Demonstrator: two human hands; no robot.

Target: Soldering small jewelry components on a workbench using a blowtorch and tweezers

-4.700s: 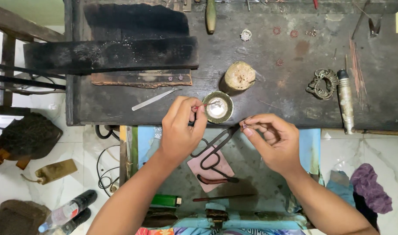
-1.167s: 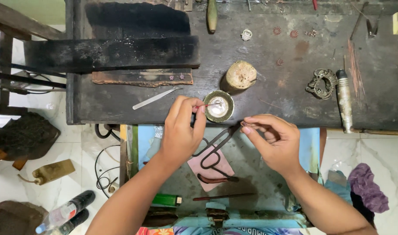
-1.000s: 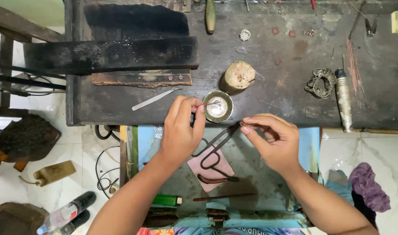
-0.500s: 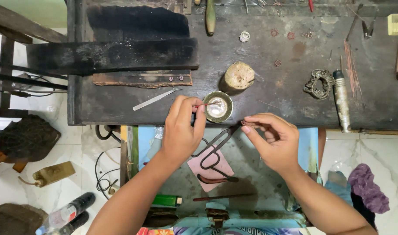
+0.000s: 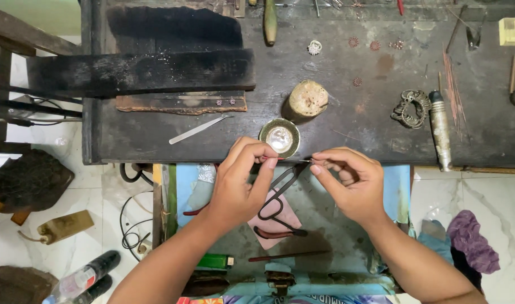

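My left hand point(image 5: 241, 183) and my right hand point(image 5: 347, 183) meet just below the front edge of a dark wooden workbench point(image 5: 347, 129). Each pinches one end of a thin wire point(image 5: 294, 160) stretched between thumb and forefinger. A small round metal dish point(image 5: 280, 137) with shiny contents sits on the bench just above the fingertips. Black shears point(image 5: 280, 194) lie under the hands on a pink cloth point(image 5: 277, 222).
On the bench lie metal tweezers point(image 5: 198, 129), a short wooden stump point(image 5: 306, 99), a black charred block point(image 5: 139, 70), a coiled wire ornament point(image 5: 409, 108), a metal cylinder tool point(image 5: 440, 132) and thin copper rods point(image 5: 453, 84). Bottles point(image 5: 80, 278) and a purple cloth point(image 5: 471, 247) lie on the white floor.
My left hand has lowered slightly from beside the dish to the bench's front edge. The right hand has barely moved; both still pinch the wire.
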